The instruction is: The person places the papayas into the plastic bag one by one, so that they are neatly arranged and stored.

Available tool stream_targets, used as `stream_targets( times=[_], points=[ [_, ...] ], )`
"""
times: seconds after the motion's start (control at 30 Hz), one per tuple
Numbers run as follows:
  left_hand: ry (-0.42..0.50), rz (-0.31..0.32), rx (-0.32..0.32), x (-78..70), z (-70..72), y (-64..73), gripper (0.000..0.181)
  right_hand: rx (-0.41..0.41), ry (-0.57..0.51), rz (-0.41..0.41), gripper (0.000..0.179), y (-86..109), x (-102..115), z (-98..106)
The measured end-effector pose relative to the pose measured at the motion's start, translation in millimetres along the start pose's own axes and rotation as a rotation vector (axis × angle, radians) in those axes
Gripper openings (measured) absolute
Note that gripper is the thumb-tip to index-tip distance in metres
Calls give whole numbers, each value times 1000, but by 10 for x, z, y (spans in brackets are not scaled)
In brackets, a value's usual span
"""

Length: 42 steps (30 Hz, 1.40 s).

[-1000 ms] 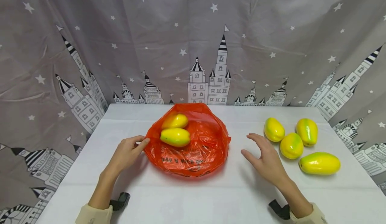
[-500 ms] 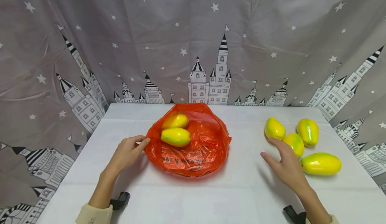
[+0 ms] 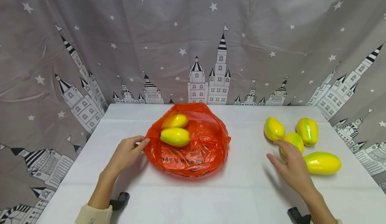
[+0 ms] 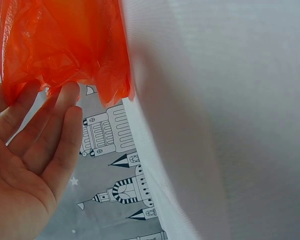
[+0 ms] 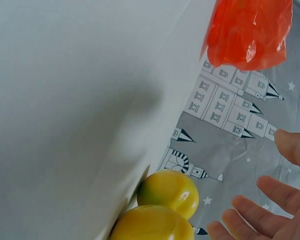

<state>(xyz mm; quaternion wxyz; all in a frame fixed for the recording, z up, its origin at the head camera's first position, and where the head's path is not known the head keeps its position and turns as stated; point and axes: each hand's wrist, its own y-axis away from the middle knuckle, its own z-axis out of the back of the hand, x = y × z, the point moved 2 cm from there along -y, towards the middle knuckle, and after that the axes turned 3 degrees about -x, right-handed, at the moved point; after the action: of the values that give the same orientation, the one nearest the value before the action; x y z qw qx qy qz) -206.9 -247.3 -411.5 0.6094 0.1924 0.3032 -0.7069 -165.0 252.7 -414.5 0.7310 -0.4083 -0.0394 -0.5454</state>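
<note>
We see the left hand pinching the red plastic bag left of centre; the right hand, thumb and fingers wide, nears glossy mango-like fruits at right. Smooth and clustered, they could roll if nudged.

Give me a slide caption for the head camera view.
Left hand holds an open red bag by its edge, two yellow-green fruits inside; right hand open beside four more fruits.

Free lane over white tabletop between red bag and four yellow fruits (close together); tight gaps among them.
</note>
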Motion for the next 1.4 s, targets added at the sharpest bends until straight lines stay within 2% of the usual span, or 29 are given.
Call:
stream_targets(
  times=[0.7,0.83,1.03,1.2,1.4],
  points=[
    [17,5,11,10,-24,-2,35,-10,33,-105,41,-39,-291,180],
    [15,3,12,12,-26,-2,34,24,62,-164,55,-67,-368,202],
    [9,6,20,4,-18,-2,35,129,108,-278,83,-165,-460,211],
    [13,9,23,23,-19,1,37,186,144,-345,86,-204,-536,166],
    [13,13,24,12,-8,6,37,190,152,-399,87,-228,-594,133]
  ],
)
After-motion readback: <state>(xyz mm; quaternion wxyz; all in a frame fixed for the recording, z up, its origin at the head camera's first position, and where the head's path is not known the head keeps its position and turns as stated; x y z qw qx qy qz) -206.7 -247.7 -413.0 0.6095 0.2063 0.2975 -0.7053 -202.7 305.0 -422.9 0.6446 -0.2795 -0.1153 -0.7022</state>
